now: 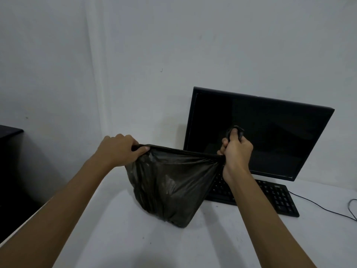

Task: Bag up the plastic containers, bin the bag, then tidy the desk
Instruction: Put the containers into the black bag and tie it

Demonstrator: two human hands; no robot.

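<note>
White table [119,238] in a wall corner; left hand [117,149] and right hand [236,151] each grip the full dark bag [170,186], contents hidden

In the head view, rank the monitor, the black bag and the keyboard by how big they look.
1. Black flat-screen monitor, largest.
2. Dark translucent plastic bag, gripped by left hand and right hand; nearer the camera, so unsure.
3. Black keyboard, partly hidden behind the bag.
</note>
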